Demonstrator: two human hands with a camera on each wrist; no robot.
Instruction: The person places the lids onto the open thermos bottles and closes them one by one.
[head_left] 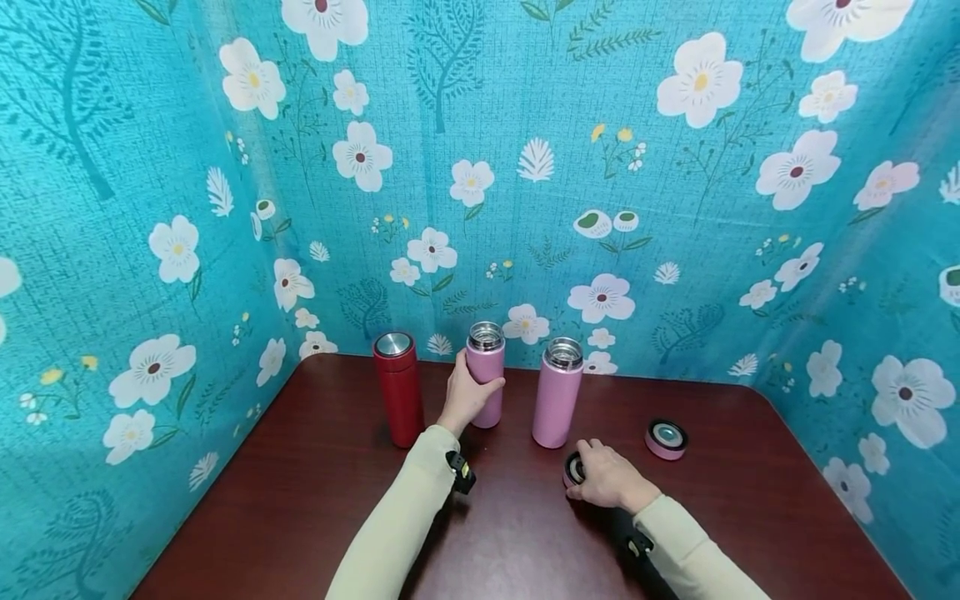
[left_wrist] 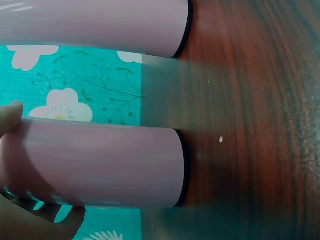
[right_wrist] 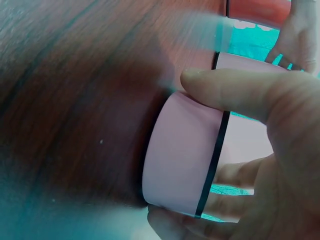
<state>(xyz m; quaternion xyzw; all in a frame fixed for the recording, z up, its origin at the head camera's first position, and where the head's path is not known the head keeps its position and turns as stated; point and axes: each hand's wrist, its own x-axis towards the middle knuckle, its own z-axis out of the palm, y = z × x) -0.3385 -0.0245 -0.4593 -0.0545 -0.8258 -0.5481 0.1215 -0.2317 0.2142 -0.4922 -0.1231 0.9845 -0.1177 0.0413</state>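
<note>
My left hand (head_left: pixel 463 395) grips an upright pink thermos bottle (head_left: pixel 489 365) whose steel mouth is uncovered. In the left wrist view, the thumb and fingers lie on either side of this bottle (left_wrist: pixel 105 162), and its black base is at the wooden tabletop. A second pink thermos bottle (head_left: pixel 557 406), also uncapped, stands just to the right. My right hand (head_left: pixel 609 477) holds a pink bottle lid (head_left: pixel 572 475) in front of the second bottle. Seen from the right wrist, the thumb presses one side of the lid (right_wrist: pixel 181 155) and fingers curl round the other.
A red thermos (head_left: pixel 400 398) with a steel-topped cap stands left of the pink bottles. Another pink lid (head_left: pixel 666 440) lies on the dark wooden table (head_left: pixel 300 500) to the right. Blue floral cloth (head_left: pixel 525 208) hangs behind and along both sides.
</note>
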